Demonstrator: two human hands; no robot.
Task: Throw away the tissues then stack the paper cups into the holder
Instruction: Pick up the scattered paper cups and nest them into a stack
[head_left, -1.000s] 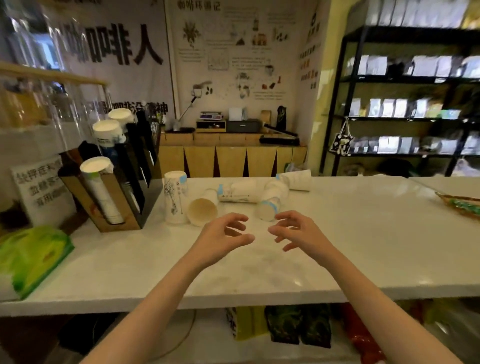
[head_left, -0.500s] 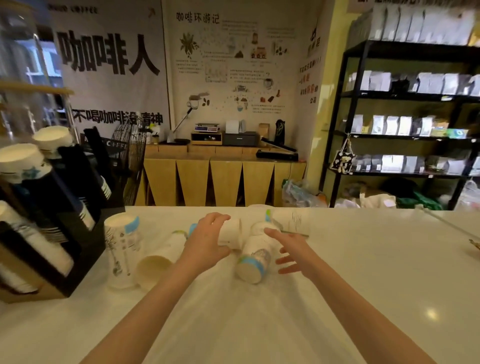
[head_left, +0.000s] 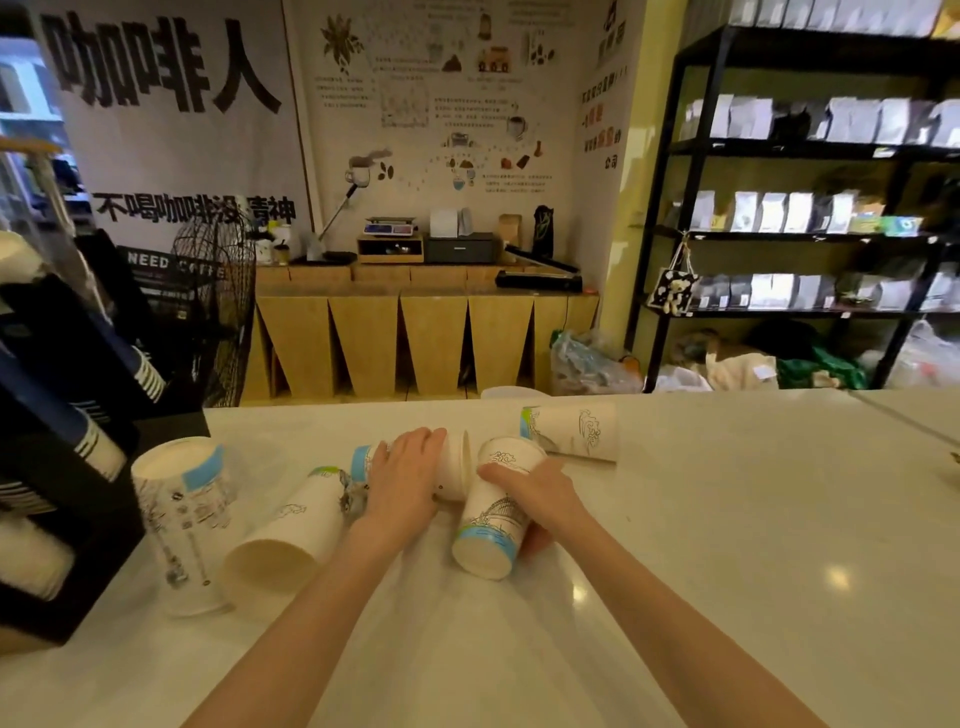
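Note:
Several white paper cups with blue bands lie on the white counter (head_left: 727, 519). My left hand (head_left: 402, 486) is closed over a cup lying on its side (head_left: 454, 462), mouth to the right. My right hand (head_left: 540, 493) grips another tipped cup (head_left: 488, 525) whose base points toward me. A further cup (head_left: 571, 431) lies behind them on its side. One cup (head_left: 283, 540) lies at the left with its mouth facing me, and one (head_left: 179, 519) stands upside down beside it. The black cup holder (head_left: 67, 467) with stacked cups stands at the far left. No tissues are in view.
A black fan (head_left: 215, 291) stands behind the holder. Beyond the counter are wooden cabinets (head_left: 415, 338), plastic bags (head_left: 587, 364) on the floor and black shelves (head_left: 805, 234) of packets at the right. The counter's right part is bare.
Both hands moved forward and closed on cups: the left on the sideways cup, the right on the tipped cup. The view came closer to the counter.

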